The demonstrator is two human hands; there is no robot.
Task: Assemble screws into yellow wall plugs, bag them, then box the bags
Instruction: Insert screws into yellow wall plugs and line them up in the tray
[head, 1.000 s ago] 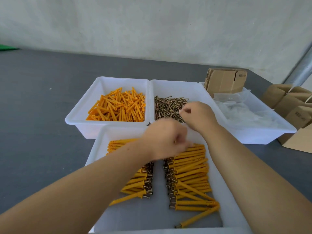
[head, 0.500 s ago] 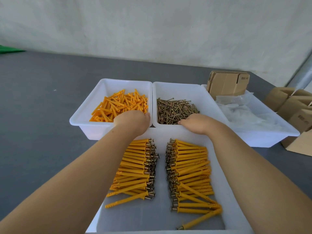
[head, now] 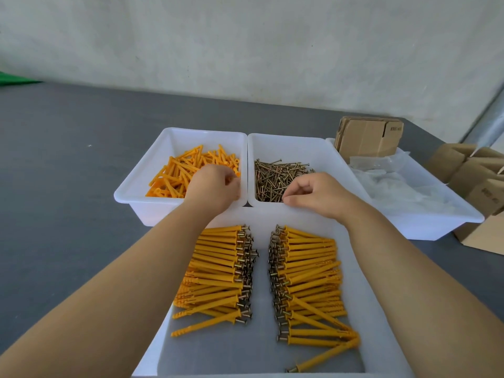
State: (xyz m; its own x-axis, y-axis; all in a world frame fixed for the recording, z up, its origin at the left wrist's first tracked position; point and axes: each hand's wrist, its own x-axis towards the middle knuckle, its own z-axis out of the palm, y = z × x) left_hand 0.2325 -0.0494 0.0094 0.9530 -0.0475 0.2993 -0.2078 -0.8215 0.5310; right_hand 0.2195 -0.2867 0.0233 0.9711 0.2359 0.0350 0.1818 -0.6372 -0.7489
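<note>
Loose yellow wall plugs (head: 174, 175) fill the back left white bin (head: 141, 184). My left hand (head: 214, 186) is over that bin's near right corner, fingers curled down into the plugs, their tips hidden. Brass screws (head: 275, 175) lie in the middle white bin (head: 289, 143). My right hand (head: 316, 193) hovers at that bin's near edge. Its thumb reaches toward the screws, the fingers are loosely curled, and I see no screw between them. In the near tray (head: 261, 350) lie two rows of assembled plugs with screws, left row (head: 218, 271) and right row (head: 311, 279), screw heads facing the centre.
A third white bin (head: 441, 227) at the right holds clear plastic bags (head: 395, 184) and a stack of flat cardboard boxes (head: 368, 136). More cardboard boxes (head: 480, 184) stand off the table's right edge. Grey tabletop (head: 62, 170) stretches to the left.
Both hands left the near tray and went forward, the left to the plug bin, the right to the screw bin. The camera view tilted slightly.
</note>
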